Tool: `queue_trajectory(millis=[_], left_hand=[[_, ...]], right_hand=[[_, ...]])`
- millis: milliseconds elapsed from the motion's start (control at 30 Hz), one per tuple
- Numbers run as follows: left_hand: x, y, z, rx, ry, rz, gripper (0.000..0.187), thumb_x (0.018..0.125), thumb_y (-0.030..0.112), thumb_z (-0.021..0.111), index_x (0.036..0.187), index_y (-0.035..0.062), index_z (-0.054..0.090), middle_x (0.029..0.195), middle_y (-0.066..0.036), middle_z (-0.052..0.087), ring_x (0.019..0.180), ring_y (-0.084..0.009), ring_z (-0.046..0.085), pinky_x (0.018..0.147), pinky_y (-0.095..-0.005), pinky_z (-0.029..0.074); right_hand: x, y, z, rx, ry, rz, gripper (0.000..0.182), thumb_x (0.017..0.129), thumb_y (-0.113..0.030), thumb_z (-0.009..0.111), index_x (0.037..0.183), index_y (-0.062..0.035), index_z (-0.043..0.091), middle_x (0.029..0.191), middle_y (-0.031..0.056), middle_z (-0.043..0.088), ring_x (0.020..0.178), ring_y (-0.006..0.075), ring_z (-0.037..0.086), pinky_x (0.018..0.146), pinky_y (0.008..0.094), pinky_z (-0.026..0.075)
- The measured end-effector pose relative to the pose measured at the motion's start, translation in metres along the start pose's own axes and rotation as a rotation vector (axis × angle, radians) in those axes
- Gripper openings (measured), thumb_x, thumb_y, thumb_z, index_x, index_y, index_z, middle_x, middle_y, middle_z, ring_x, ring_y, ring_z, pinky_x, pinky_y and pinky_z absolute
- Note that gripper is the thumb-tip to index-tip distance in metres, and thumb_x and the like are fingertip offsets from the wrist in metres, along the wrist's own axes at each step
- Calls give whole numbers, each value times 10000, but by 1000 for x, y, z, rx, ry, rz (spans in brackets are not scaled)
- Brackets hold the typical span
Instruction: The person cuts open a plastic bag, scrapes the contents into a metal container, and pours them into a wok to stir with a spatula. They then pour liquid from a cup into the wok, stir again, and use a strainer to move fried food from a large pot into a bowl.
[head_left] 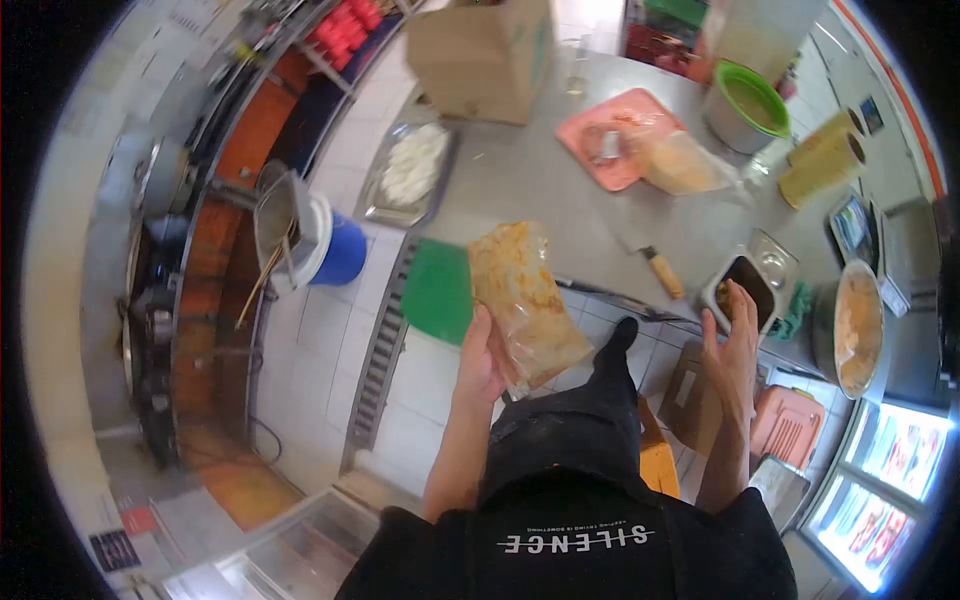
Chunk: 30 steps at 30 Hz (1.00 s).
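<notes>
My left hand is closed on the lower left edge of a clear plastic bag. The bag is flat and pale yellow, with orange-brown smears, and is held in front of my body above the floor. At the table's near right edge, my right hand is at a small metal container with a dark inside. Its fingers reach over the near left rim, with thumb and fingers apart. Something brown shows by the fingertips, too small to name. A wooden-handled knife lies left of the container.
On the metal table are a pink tray with a plastic bag, a white tub with green rim, a tray of white food and a cardboard box. A large bowl stands right. A blue bucket is left.
</notes>
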<state>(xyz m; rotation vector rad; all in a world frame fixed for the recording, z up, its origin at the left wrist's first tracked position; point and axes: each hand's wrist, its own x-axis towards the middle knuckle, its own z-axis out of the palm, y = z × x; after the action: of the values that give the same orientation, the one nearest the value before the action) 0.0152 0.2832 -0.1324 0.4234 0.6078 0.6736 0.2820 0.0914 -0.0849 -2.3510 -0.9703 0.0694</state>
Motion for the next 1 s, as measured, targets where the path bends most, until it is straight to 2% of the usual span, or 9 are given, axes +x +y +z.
queue_trajectory(millis=[233, 300, 533, 567, 667, 733, 833, 933, 1000], left_hand=[[-130, 79, -150, -139, 261, 313, 471, 998, 323, 477, 1405, 105, 384, 1379, -80, 492, 1272, -278, 470, 1082, -464, 377], [-153, 91, -198, -197, 322, 408, 419, 990, 294, 499, 1361, 111, 435, 1352, -72, 515, 1256, -264, 482, 1073, -442, 395], [-185, 77, -362, -329, 560, 554, 323, 988, 226, 502, 1290, 110, 485, 1238, -57, 576, 1161, -217, 535, 1005, -359, 444], [-177, 62, -398, -11, 598, 546, 312, 988, 218, 501, 1278, 104, 489, 1222, -61, 579, 1147, -216, 540, 988, -349, 454], [-167, 26, -455, 316, 664, 479, 283, 987, 195, 497, 1250, 89, 498, 1178, -72, 585, 1101, -215, 552, 933, -331, 484], [-143, 23, -430, -311, 587, 448, 268, 987, 182, 493, 1237, 84, 500, 1154, -80, 582, 1065, -215, 557, 893, -337, 501], [-102, 4, -449, -505, 660, 266, 261, 983, 176, 502, 1227, 86, 509, 1186, -86, 562, 1077, -219, 541, 873, -362, 504], [-47, -7, -436, -384, 742, 122, 215, 1001, 172, 435, 1157, 67, 538, 1104, -65, 615, 1014, -206, 590, 875, -344, 510], [-6, -5, -414, -285, 628, 104, 297, 985, 230, 468, 1228, 65, 507, 1210, -97, 572, 1103, -233, 546, 942, -420, 470]], right_hand=[[-99, -39, 139, 181, -301, -69, 509, 844, -193, 668, 1270, 36, 509, 1189, 233, 574, 1115, 371, 547, 969, 419, 424], [-141, -17, 179, 125, -422, -25, 508, 845, -226, 683, 1275, -10, 517, 1197, 196, 583, 1041, 290, 600, 788, 372, 514], [-269, 96, 272, 46, -866, 414, 424, 782, -234, 648, 1100, 46, 619, 944, 230, 671, 876, 344, 669, 801, 415, 523], [-285, 124, 277, 2, -993, 424, 389, 778, -234, 653, 1053, 40, 640, 879, 214, 677, 812, 313, 682, 735, 406, 545], [-330, 153, 275, 244, -840, 886, 301, 781, -240, 653, 950, 8, 674, 763, 138, 648, 628, 227, 651, 496, 363, 511], [-337, 146, 261, 149, -761, 1007, 272, 797, -236, 641, 927, 0, 675, 735, 110, 627, 564, 194, 624, 403, 342, 466], [-318, 133, 256, 174, -875, 847, 298, 818, -233, 622, 982, 10, 672, 788, 127, 662, 664, 218, 659, 529, 365, 523], [-331, 184, 308, 365, -568, 625, 347, 828, -228, 606, 1076, 10, 656, 889, 162, 699, 817, 258, 686, 709, 376, 540], [-314, 155, 295, 408, -554, 636, 306, 867, -171, 594, 1107, 15, 626, 947, 135, 677, 785, 219, 673, 644, 351, 529]])
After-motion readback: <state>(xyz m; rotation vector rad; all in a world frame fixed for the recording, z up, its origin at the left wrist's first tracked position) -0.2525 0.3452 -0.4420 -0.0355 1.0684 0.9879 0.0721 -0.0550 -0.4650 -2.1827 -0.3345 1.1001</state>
